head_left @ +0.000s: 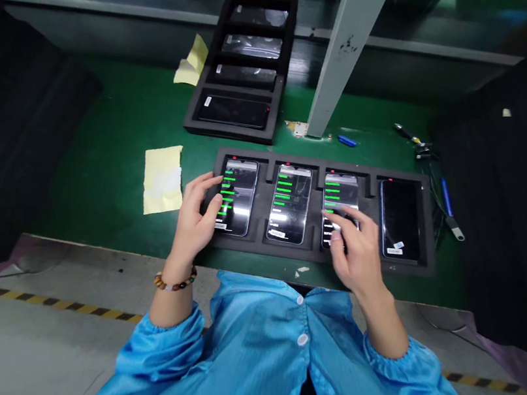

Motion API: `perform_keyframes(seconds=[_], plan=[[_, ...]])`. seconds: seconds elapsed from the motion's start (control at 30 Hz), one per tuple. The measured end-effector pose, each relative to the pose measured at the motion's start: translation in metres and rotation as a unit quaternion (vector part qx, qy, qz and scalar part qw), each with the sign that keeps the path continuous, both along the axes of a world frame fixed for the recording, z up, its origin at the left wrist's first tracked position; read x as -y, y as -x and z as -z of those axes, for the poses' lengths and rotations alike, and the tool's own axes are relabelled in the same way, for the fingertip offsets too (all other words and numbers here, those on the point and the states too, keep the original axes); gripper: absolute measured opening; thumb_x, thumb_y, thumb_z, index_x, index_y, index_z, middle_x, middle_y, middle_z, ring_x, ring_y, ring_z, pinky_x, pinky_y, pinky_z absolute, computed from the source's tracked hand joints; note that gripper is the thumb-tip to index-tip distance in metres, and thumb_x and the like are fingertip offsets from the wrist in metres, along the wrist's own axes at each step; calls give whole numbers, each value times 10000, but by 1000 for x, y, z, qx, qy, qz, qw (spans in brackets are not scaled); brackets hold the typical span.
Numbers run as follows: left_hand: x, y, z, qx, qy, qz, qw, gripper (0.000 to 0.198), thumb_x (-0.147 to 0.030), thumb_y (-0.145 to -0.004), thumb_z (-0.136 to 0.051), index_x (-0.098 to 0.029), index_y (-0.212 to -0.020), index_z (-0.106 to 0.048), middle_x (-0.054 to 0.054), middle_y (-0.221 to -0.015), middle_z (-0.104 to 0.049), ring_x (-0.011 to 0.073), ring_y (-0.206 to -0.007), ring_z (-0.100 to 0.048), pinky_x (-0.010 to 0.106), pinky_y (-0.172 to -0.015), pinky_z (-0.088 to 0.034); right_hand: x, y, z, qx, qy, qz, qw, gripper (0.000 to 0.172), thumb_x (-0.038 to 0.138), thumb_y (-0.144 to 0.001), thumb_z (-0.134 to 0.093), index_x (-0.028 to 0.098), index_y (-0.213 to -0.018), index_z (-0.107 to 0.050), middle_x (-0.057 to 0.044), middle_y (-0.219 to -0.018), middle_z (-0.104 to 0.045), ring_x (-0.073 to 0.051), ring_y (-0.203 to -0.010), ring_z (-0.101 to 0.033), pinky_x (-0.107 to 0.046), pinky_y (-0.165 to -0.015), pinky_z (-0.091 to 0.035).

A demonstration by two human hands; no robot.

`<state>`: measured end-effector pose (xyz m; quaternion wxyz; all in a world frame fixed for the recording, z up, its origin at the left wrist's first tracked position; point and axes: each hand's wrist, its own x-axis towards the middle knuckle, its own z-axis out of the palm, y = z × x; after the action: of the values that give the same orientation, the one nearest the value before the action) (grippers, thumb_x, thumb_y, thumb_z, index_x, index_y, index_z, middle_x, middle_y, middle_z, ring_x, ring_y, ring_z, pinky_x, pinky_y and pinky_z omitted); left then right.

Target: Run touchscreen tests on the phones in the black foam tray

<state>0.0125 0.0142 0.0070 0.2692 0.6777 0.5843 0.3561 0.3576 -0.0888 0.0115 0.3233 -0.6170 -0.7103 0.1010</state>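
A black foam tray (pixel 261 214) lies along the bench's near edge with smartphones set in its slots. My left hand (pixel 196 214) rests at the tray's left end, fingers apart over the edge of the leftmost smartphone (pixel 242 201). That screen is lit with lines of green text. The second smartphone (pixel 290 211) shows similar green and white lines. Over the third smartphone (pixel 339 189), my right hand (pixel 359 248) has its index finger stretched to the screen; whether it touches I cannot tell. At the right end, the fourth smartphone (pixel 401 218) has a dark screen.
A second foam tray (pixel 197 112) with dark smartphones stands behind, left of a grey metal post (pixel 350 45). Yellow paper (pixel 160 175) lies at left. A blue cap (pixel 346 141), a blue pen (pixel 446 197) and cables (pixel 435 190) are towards the right. Black curtains flank the bench.
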Motion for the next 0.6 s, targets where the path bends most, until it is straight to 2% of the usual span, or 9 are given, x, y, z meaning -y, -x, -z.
perform_keyframes(seconds=[0.13,0.23,0.3,0.4,0.5,0.6], plan=[[2,-2,1,-14,-28,-8,999,372,-411,-1086,-581,-283,-1415,-699,109,-1567,-597,273,-1502,-553,454,-1212,-508,-14,28,-5,-11,17,-93,995,430,198,-1083,-464,231,-1464,-662,-106,-1350,-780,-328,-1464,-570,-563,-1180,-450],[11,1,0,-22,-81,-27,996,350,-397,-1098,-559,-269,-1375,-730,109,-1548,-602,267,-1487,-564,477,-1254,-473,-17,34,-5,-8,28,-110,994,429,201,-1089,-458,240,-1474,-645,-91,-1320,-796,-342,-1484,-551,-577,-1172,-438],[18,5,0,-39,-114,-36,992,335,-394,-1098,-556,-259,-1323,-765,112,-1535,-608,273,-1474,-569,497,-1271,-453,-16,32,-3,-20,14,-95,995,422,213,-1094,-468,240,-1483,-628,-96,-1355,-781,-341,-1477,-555,-565,-1160,-444],[26,11,0,-70,-129,-22,989,328,-398,-1091,-559,-264,-1253,-811,112,-1529,-620,293,-1450,-566,510,-1198,-505,-12,29,-1,-30,4,-56,998,422,219,-1095,-487,247,-1502,-596,-92,-1448,-738,-337,-1479,-542,-553,-1178,-435],[30,19,2,-105,-152,12,983,319,-382,-1073,-570,-294,-1220,-840,98,-1545,-619,317,-1431,-548,542,-1148,-519,-11,31,1,-11,11,-24,1000,406,221,-1100,-493,247,-1494,-585,-84,-1469,-727,-345,-1486,-521,-553,-1191,-420],[32,26,4,-135,-194,63,970,314,-354,-1043,-580,-329,-1177,-863,77,-1551,-625,331,-1404,-536,600,-1183,-472,-14,36,1,16,16,0,1000,379,244,-1111,-499,222,-1478,-589,-99,-1482,-717,-353,-1489,-508,-552,-1203,-406]])
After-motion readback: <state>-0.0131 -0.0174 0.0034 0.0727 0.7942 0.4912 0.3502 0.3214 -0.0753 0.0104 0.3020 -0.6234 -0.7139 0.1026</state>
